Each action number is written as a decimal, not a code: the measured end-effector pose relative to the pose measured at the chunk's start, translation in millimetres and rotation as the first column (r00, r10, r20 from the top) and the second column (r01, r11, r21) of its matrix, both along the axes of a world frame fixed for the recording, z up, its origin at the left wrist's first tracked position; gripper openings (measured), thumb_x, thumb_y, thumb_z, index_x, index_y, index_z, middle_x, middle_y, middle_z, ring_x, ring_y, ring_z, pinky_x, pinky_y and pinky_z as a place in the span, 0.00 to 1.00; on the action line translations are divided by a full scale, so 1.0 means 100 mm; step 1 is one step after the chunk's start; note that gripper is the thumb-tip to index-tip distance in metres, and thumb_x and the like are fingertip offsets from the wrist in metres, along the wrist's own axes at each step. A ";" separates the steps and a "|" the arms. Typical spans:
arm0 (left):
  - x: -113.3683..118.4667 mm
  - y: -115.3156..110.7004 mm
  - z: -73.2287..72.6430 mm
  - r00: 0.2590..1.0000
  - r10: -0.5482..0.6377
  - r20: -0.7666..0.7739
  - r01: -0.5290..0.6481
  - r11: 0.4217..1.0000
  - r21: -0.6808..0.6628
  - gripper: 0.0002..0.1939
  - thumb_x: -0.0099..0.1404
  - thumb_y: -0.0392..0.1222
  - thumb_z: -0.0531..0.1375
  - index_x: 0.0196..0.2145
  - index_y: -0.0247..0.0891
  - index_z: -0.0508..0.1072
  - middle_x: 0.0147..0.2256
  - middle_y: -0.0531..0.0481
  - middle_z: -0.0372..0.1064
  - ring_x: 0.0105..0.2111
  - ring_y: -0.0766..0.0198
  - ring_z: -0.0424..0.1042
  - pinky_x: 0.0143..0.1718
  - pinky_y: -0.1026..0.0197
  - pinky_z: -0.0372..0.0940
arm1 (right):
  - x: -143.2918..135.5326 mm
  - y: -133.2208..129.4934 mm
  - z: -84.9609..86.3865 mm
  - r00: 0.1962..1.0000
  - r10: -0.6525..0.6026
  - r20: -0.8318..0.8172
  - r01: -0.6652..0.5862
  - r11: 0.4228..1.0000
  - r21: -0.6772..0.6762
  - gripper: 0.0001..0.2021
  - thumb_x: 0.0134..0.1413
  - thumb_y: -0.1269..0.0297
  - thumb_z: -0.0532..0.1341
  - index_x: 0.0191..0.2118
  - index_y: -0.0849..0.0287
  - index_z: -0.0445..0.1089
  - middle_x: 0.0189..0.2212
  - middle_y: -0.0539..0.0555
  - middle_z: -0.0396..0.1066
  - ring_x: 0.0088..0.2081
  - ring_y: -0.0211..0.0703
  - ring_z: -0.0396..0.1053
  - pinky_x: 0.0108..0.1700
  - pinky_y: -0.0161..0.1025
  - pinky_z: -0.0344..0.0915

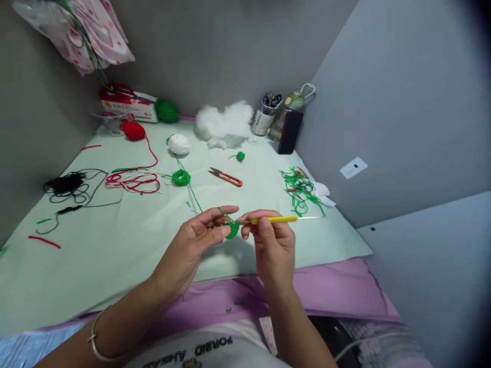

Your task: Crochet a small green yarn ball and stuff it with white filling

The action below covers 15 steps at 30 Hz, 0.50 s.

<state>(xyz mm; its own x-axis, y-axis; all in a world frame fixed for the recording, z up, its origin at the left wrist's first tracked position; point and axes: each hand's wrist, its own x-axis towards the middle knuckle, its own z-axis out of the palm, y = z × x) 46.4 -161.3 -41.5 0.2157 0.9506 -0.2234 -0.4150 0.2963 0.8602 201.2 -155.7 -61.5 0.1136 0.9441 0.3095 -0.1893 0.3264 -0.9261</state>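
Note:
Between the thumb and fingers of my left hand (197, 237) is a small round green crochet piece (232, 230). Green yarn (195, 197) runs over my left index finger and back to a small green yarn coil (181, 177) on the table. My right hand (272, 240) grips a crochet hook (278, 220) by its yellow handle, thumb on top. The hook's metal shaft points left and meets the green piece at its upper edge; whether a loop is on it is too small to tell. Both hands are above the table's front part.
Orange-handled thread snips (226, 177) lie beyond my hands, near a small green ball (240, 156). White stuffing (224, 124), a white yarn ball (179, 144) and a red yarn ball (134, 131) are farther back. Yarn scraps (299, 190) and a phone (290, 133) are at right, black yarn (67, 183) at left.

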 end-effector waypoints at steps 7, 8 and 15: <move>-0.03 0.01 0.01 0.999 0.027 -0.035 -0.026 0.999 0.020 0.14 0.60 0.42 0.71 0.45 0.46 0.85 0.36 0.52 0.70 0.38 0.64 0.67 0.43 0.63 0.61 | 0.04 -0.02 0.05 0.999 0.049 -0.002 -0.049 0.999 0.011 0.11 0.72 0.59 0.57 0.40 0.56 0.74 0.33 0.53 0.81 0.29 0.38 0.76 0.33 0.38 0.75; -0.04 0.01 0.00 0.998 0.029 -0.052 -0.028 0.999 0.031 0.14 0.60 0.42 0.71 0.45 0.46 0.85 0.36 0.52 0.70 0.38 0.64 0.67 0.43 0.63 0.61 | 0.04 -0.04 0.05 0.999 0.028 0.036 -0.030 0.999 0.038 0.11 0.72 0.61 0.56 0.41 0.56 0.74 0.34 0.53 0.81 0.29 0.38 0.76 0.34 0.38 0.76; 0.03 -0.05 -0.06 0.986 0.151 -0.064 -0.146 0.986 0.075 0.23 0.60 0.39 0.73 0.53 0.49 0.81 0.35 0.55 0.69 0.34 0.68 0.64 0.40 0.66 0.62 | 0.04 -0.17 -0.05 0.753 -0.328 0.570 -0.018 0.856 0.516 0.16 0.66 0.75 0.60 0.53 0.50 0.76 0.42 0.55 0.80 0.42 0.45 0.79 0.43 0.43 0.77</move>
